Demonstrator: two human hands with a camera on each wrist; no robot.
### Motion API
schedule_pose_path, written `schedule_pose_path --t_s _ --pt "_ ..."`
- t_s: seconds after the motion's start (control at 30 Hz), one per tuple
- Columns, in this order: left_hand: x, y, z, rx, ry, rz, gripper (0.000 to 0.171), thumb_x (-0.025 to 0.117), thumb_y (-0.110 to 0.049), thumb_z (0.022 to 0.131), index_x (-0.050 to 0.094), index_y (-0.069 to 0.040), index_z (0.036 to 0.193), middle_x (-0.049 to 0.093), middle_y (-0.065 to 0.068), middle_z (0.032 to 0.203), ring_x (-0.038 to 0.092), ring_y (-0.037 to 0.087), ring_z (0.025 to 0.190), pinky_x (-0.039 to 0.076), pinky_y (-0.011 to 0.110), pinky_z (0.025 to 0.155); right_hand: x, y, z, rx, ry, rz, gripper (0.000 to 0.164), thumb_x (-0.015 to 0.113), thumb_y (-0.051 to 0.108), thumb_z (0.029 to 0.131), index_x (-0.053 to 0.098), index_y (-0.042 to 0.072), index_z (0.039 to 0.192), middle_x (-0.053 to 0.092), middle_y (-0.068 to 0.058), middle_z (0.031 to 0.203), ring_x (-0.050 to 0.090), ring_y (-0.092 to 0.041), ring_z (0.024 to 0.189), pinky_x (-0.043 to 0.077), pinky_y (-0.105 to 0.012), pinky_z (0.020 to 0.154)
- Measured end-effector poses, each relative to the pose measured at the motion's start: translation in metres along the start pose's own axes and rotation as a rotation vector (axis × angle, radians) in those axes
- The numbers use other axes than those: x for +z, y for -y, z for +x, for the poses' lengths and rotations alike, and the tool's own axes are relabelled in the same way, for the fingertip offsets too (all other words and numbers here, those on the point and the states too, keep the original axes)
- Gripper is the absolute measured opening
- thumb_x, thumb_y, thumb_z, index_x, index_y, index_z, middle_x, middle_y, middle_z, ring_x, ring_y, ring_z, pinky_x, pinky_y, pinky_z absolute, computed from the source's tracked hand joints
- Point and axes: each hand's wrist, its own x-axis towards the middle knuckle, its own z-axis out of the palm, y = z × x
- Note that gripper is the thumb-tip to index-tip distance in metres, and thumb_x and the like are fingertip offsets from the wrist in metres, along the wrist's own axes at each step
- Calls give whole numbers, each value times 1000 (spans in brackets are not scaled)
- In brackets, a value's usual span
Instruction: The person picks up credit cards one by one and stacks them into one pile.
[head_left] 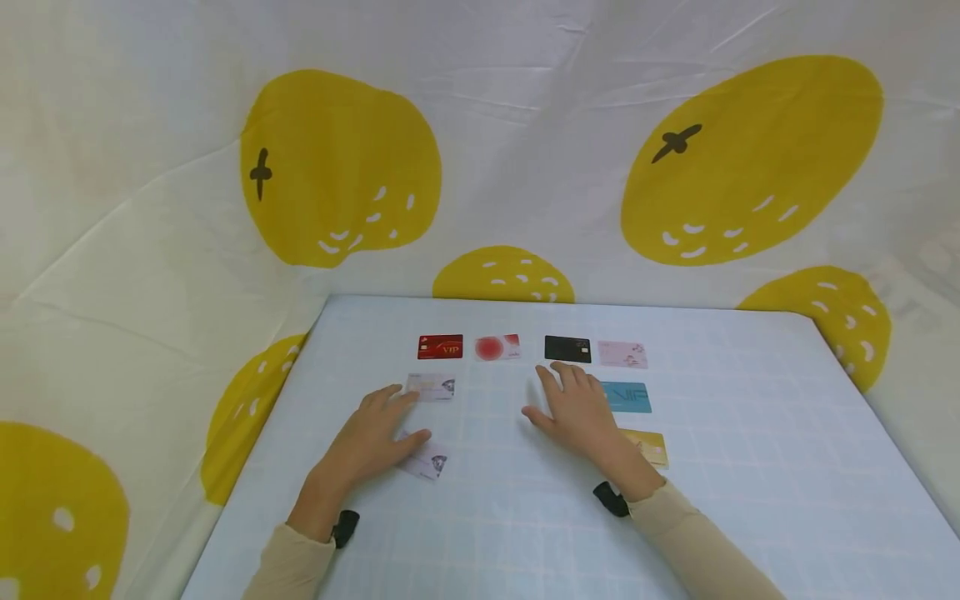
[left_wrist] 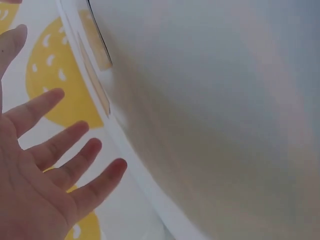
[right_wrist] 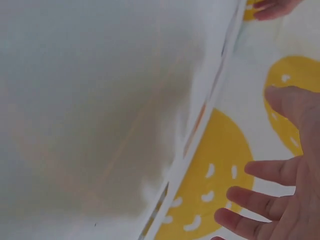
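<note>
My left hand, fingers spread, is over the left side of the table. It overlaps two pale cards, an upper one near the fingertips and a lower, tilted one under the thumb. Palm and parted fingers show bare in the left wrist view. On the other side my right hand has its fingertips just below a black card. A teal VIP card and a gold card lie partly behind this hand and wrist. Nothing is between its fingers in the right wrist view.
Along the back lie a red VIP card, a white card with a red circle and a pink card. The pale table meets a white cloth printed with yellow fruit at its back and sides.
</note>
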Motion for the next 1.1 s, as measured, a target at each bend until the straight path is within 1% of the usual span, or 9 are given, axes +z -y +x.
schedule_pose_path --t_s 0.1,0.2,0.27,0.4,0.57,0.73,0.83,0.97,1.1 --pt "-3 7 -5 3 12 -32 76 63 -62 90 47 -20 150 36 13 155 32 35 141 36 58 107 4 10 3 -19 -1 -7 72 66 54 91 51 6 142 52 -20 136 47 -38 124 42 -57 99" --pt "-4 13 -8 24 23 -50 75 67 -58 90 49 -16 149 39 15 153 34 36 139 35 58 107 5 21 4 -26 4 6 70 67 53 91 52 6 140 54 -18 132 49 -37 121 44 -55 97" --pt "-4 17 -10 25 38 -54 75 68 -57 89 50 -15 148 41 15 151 36 37 138 36 58 107 6 29 5 -34 10 14 68 67 52 91 53 6 139 55 -18 130 51 -36 119 46 -53 95" --pt "-6 22 -12 26 73 -63 69 72 -51 88 54 -15 144 44 15 149 38 37 136 36 58 107 7 48 7 -53 19 38 65 69 50 90 55 5 135 58 -17 126 54 -34 114 48 -48 91" --pt "-7 25 -12 23 110 -77 60 79 -37 86 59 -17 139 43 15 150 38 37 136 36 57 107 13 70 10 -92 35 70 63 70 51 90 57 4 130 60 -15 120 56 -31 106 50 -44 84" --pt "-9 25 -13 9 141 -98 59 81 -30 83 60 -20 138 40 14 152 35 38 138 36 59 107 18 89 14 -101 96 82 61 70 53 89 61 6 127 61 -10 116 55 -26 101 50 -39 79" --pt "-10 24 -13 2 159 -109 60 82 -27 82 61 -21 137 38 14 153 33 38 139 34 60 108 19 100 16 -107 138 96 59 71 53 88 62 7 124 60 -8 110 54 -23 95 50 -35 75" --pt "-13 24 -14 14 165 -127 59 83 -21 80 61 -21 135 38 16 153 32 41 139 32 62 108 21 114 17 -147 177 97 54 71 54 87 64 9 116 58 -5 99 52 -20 86 48 -32 68" --pt "-14 24 -15 24 162 -132 57 83 -17 80 63 -20 133 38 17 152 32 42 139 33 63 107 26 127 18 -169 235 89 53 71 57 87 64 11 111 56 -3 96 49 -18 84 44 -31 68"
